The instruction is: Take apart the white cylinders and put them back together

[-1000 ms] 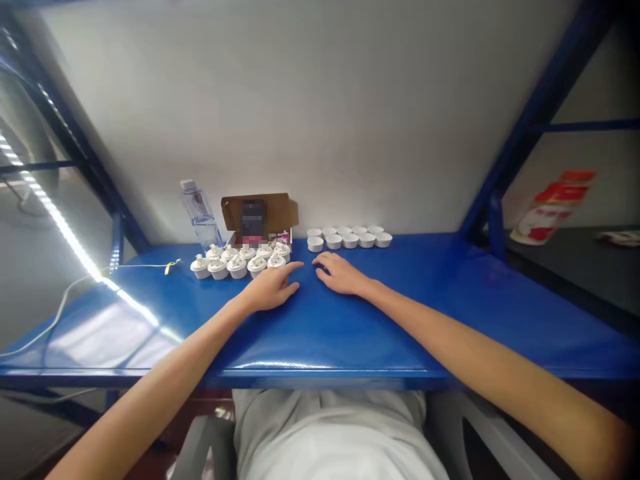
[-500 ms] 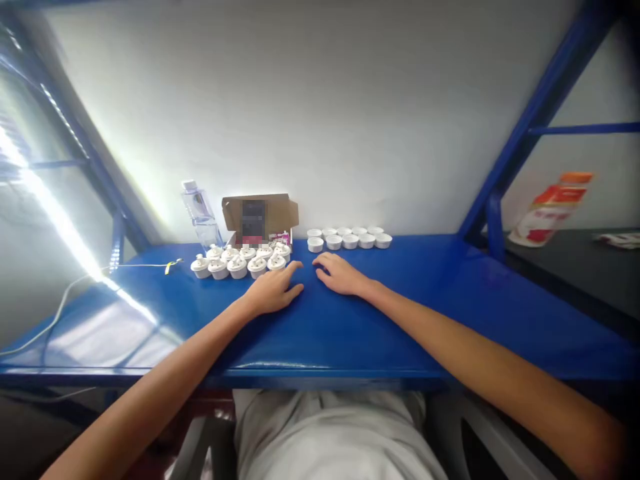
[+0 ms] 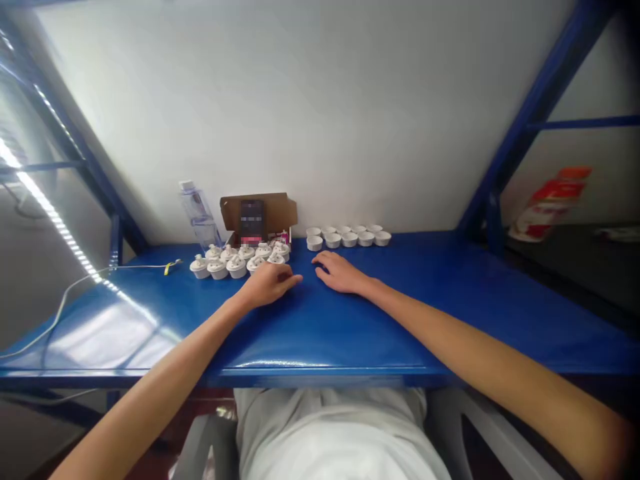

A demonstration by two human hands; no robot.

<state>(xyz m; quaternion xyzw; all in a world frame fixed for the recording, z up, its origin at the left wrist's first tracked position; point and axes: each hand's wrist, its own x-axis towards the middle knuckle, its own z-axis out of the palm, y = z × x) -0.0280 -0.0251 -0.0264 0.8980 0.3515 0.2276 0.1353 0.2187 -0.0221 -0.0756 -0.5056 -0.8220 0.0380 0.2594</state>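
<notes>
My left hand is at the right front end of a double row of round white cup-shaped parts topped with white pieces that have raised knobs. Its thumb stretches out to the right, and its other fingers bend down just in front of the nearest part, holding nothing that I can see. Palm down on the blue table, my right hand has its fingers loosely curved and the thumb apart. Just beyond it stand two rows of white open-topped cups near the wall.
Behind the topped parts, an opened cardboard box has a dark phone-like device leaning in it. A clear bottle stands to its left. A white cable crosses the left side. An orange-capped bottle is at far right.
My left hand has drawn slightly left, and its outstretched index finger has curled down beside the front right part. My right hand stays in nearly the same place.
</notes>
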